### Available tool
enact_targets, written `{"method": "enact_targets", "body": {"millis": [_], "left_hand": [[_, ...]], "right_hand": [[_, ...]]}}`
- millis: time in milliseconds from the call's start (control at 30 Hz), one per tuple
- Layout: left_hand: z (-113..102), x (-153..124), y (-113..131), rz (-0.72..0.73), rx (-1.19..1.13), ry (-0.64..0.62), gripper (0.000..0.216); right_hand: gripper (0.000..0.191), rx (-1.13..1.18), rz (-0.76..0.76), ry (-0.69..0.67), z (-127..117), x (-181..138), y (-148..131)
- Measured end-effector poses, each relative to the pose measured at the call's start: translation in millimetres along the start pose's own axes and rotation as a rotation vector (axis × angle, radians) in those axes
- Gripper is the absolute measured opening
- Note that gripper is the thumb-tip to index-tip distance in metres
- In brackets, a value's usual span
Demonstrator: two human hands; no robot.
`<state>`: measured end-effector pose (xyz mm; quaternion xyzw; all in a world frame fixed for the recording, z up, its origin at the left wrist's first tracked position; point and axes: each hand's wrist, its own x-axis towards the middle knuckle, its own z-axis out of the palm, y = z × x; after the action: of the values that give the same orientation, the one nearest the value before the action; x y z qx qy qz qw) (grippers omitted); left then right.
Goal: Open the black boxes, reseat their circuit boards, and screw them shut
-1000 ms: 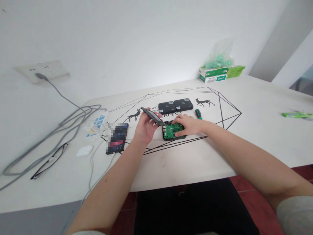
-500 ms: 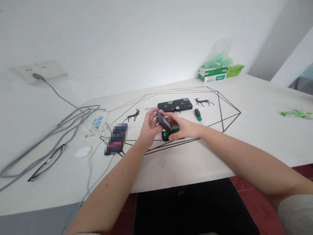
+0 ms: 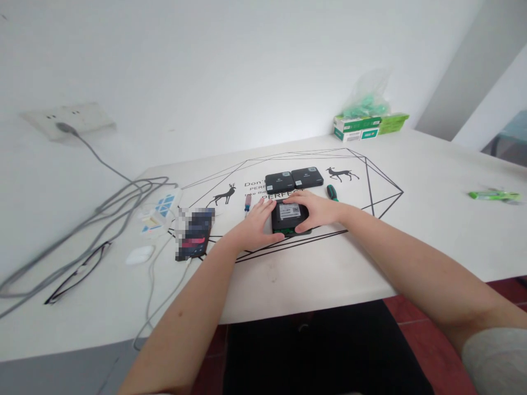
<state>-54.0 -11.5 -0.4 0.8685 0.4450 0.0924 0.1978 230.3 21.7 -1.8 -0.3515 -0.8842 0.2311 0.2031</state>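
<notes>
A square black cover (image 3: pixel 284 222) with a white label lies over a black case on the table. A strip of green circuit board (image 3: pixel 290 231) shows along its near edge. My right hand (image 3: pixel 310 209) grips the cover from the right, thumb at the near edge and fingers at the far edge. My left hand (image 3: pixel 257 226) is open at the cover's left side, fingers stretched out; whether it touches the cover I cannot tell. A green-and-black screwdriver (image 3: pixel 331 192) lies behind my right hand, and a second screwdriver (image 3: pixel 247 203) behind my left.
Two closed black boxes (image 3: pixel 280 182) sit side by side further back. A phone (image 3: pixel 195 233), earbud case (image 3: pixel 140 254), glasses (image 3: pixel 78 272) and grey cable (image 3: pixel 99 219) lie left. Green-and-white cartons (image 3: pixel 357 123) stand at the back right. A green cutter (image 3: pixel 494 195) lies far right.
The cover, tilted in both hands before, is now down flat over the green circuit board. My left hand has let go and opened. The screwdriver behind it has come into view.
</notes>
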Motion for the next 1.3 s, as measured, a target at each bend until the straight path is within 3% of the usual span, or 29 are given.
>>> {"method": "enact_targets", "body": {"millis": [267,800,1300], "left_hand": [[0,1,-3,0.009,0.028,0.023,0.109],[-5,2,5,0.044,-0.039,0.114,0.097],[-7,-1,13,0.061,-0.064,0.075,0.097]], "right_hand": [[0.093,0.022,-0.008,-0.064,-1,-2,-1],[0.088,-0.227,-0.057,-0.034,-10,-6,-26],[0.088,-0.289,-0.001,-0.113,-13,-7,-35]]}}
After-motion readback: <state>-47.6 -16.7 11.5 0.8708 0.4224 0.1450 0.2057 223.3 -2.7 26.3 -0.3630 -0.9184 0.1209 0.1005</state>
